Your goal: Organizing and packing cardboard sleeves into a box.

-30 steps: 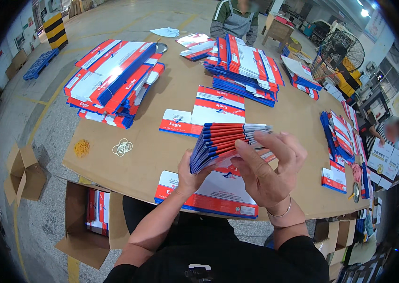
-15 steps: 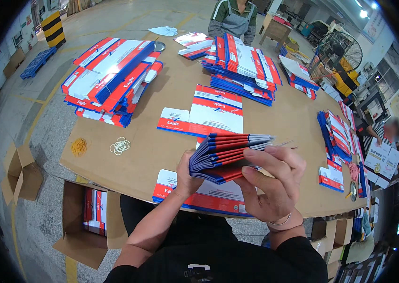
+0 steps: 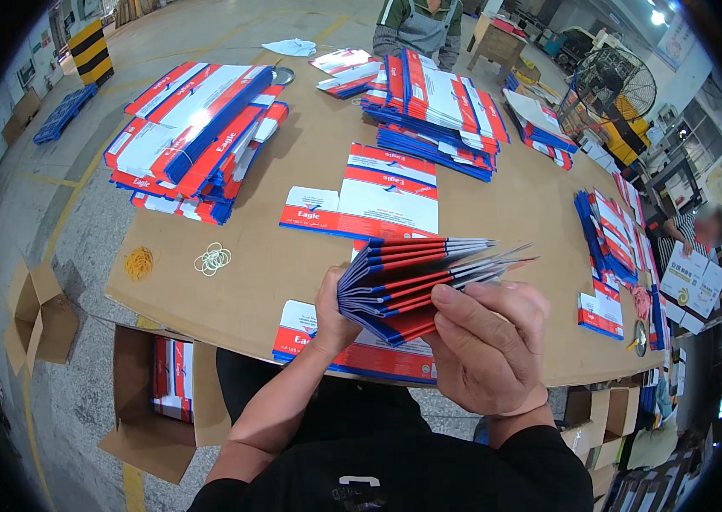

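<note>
Carton bundle (image 3: 378, 294) fanned wider, long axis rightward.

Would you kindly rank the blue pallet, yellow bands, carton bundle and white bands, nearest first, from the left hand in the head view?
1. Carton bundle, in the left hand.
2. White bands, leftward.
3. Yellow bands, farther left.
4. Blue pallet, upper left.

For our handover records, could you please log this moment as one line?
left hand: grips folded cartons | right hand: at their fanned end | table: flat carton beyond, white bands to left
</note>
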Tool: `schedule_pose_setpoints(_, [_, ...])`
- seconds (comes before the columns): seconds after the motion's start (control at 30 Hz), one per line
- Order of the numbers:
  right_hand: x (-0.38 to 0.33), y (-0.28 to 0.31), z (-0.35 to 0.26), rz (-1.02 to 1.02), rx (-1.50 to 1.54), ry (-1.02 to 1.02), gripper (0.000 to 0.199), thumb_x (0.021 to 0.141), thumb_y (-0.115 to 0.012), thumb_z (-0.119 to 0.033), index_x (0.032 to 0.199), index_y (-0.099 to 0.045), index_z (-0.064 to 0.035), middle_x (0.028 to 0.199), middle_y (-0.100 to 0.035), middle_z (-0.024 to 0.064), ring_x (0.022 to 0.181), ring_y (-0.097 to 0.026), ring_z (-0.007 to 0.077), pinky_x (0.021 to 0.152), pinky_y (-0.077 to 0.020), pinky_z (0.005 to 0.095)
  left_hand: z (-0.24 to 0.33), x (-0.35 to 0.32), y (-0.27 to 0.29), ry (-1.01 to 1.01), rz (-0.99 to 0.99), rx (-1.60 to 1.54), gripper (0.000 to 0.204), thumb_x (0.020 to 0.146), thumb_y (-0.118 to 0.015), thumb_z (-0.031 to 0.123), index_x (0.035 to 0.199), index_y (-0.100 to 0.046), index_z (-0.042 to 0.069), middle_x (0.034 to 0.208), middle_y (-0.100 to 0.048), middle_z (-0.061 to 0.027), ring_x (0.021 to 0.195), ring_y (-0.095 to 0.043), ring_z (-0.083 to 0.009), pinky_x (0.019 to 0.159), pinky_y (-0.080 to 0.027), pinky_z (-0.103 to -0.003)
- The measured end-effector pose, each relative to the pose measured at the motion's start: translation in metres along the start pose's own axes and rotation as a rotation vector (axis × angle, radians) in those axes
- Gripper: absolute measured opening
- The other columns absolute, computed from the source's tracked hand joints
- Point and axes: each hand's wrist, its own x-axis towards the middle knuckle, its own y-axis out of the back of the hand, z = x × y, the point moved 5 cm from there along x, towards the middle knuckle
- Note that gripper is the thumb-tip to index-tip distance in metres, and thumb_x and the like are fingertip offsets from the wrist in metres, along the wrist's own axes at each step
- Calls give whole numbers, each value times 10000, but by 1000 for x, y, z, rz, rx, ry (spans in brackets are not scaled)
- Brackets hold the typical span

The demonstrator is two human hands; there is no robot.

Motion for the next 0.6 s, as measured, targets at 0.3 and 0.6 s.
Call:
schedule_pose_setpoints(0.3, [3,3,-1,28,81,-32,365,713,-828,-190,1039,-703,-85,1056,-659,48,912,-576,196,887,-413,404,24,2,2,-91,1,87,396,752,-809,52,1039,-536,26,951,-621,-123,877,-647,-250,778,-509,-322])
schedule_pose_setpoints(0.6, [10,-2,-10,-181,-145,-118,581,749,-798,-498,1182,-626,-149,1019,-516,15,909,-494,190,859,-384,424,26,0,2,-100,12,83,401,753,-805,60,1045,-531,31,949,-617,-128,877,-646,-266,775,-508,-334])
